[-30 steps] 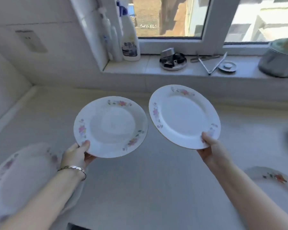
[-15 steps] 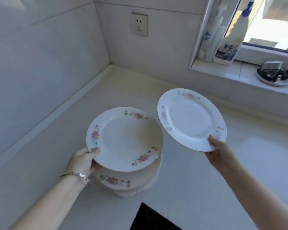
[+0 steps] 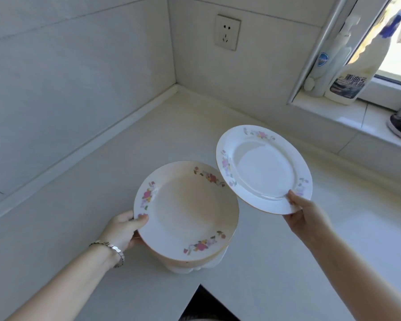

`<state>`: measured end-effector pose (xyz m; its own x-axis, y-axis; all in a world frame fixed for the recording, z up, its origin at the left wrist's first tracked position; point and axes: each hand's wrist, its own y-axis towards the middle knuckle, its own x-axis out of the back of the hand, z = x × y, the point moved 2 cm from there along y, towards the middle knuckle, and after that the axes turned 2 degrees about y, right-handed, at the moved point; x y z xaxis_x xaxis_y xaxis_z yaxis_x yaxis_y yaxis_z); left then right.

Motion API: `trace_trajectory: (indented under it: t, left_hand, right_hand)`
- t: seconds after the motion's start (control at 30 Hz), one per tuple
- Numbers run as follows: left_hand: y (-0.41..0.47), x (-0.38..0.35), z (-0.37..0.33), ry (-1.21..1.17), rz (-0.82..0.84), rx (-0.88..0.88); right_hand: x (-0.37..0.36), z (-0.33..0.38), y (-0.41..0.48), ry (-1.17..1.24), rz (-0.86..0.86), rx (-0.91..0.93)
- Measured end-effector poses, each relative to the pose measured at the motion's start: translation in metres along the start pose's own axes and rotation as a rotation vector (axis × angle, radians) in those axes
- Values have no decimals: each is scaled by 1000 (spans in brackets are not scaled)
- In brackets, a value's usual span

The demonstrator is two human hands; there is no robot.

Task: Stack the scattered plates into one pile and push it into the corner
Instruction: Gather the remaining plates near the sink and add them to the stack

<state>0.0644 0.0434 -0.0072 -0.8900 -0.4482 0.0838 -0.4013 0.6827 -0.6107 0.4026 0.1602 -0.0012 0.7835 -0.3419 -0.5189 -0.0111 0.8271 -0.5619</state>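
The stacking is partly done, by my reading, and the push has not begun. The left hand (image 3: 123, 228) grips the first plate (image 3: 188, 212) at its near left rim, thumb on top and fingers underneath, holding it level right over the pile (image 3: 188, 266). Only a sliver of that pile's plate rim and a white base show below, on the counter (image 3: 148, 147). Whether the first plate already sits on the pile or hangs just above it I cannot tell. The right hand (image 3: 303, 212) pinches the second plate (image 3: 264, 167) at its near right rim and holds it tilted in the air, up and to the right; its left edge overlaps the first plate's far right rim in this view. What is left, I judge: let go of the first plate, lay the second on top, fetch any plates out of view, then slide the pile to the corner (image 3: 175, 89), which lies well apart, far and a little left
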Motion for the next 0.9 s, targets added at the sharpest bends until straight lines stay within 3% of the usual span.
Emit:
trace_trajectory:
  t: [0.4, 0.53, 0.6, 0.73, 0.9]
  left_hand:
    - [15, 15, -2, 812, 34, 14]
    - [10, 15, -8, 1101, -166, -180]
    - [7, 9, -4, 810, -276, -288]
    - [17, -23, 22, -65, -195, -198]
    - [21, -32, 38, -284, -218, -160]
  right_hand:
    - [-2, 2, 6, -187, 11, 36]
    - [-13, -5, -1, -316, 20, 45]
    - [-18, -11, -5, -410, 32, 40]
    - [-26, -27, -14, -534, 74, 0]
    - [-29, -47, -20, -644, 122, -46]
